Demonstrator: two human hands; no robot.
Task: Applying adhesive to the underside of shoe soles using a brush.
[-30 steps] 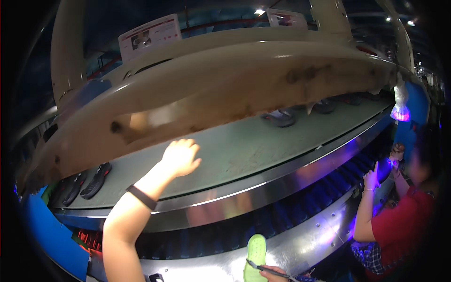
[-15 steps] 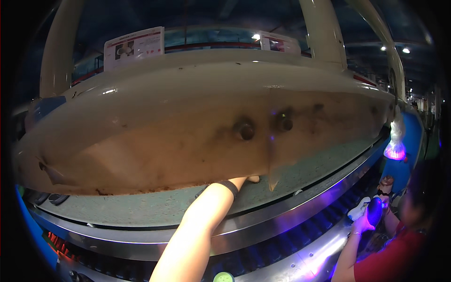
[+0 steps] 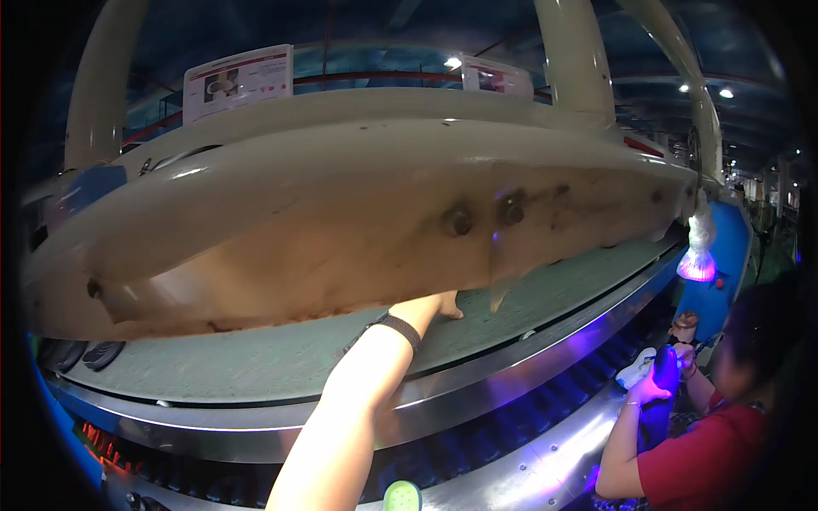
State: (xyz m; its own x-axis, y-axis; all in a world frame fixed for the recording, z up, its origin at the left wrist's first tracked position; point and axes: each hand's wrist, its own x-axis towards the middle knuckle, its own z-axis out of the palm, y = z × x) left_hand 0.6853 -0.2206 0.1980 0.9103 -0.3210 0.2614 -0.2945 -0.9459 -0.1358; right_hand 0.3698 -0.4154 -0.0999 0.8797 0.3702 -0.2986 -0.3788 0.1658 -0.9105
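Note:
My left arm (image 3: 358, 396), with a dark band at the wrist, reaches from the lower edge to the green conveyor belt. My left hand (image 3: 445, 305) is under the lower edge of a translucent, stained curtain (image 3: 341, 264) hanging from a cream-coloured hood. Its thumb side shows near the belt surface; the other fingers are behind the curtain, so I cannot see what they touch or hold. Next to the wrist a dark edge shows on the belt. My right hand is out of view. A light green rounded thing (image 3: 402, 496) with small dots is at the lower edge.
Dark shoe-like pieces (image 3: 100, 356) lie at the belt's left end. A metal rail (image 3: 256, 426) and dark rollers run along the near side. At right, a co-worker in a red sleeve (image 3: 694, 464) handles a dark piece (image 3: 666, 370) under violet light, beside a white piece (image 3: 635, 368).
The view has shifted slightly. More of my left hand's thumb side shows below the curtain, and the dark pieces at left show more fully. The co-worker's hands have moved a little.

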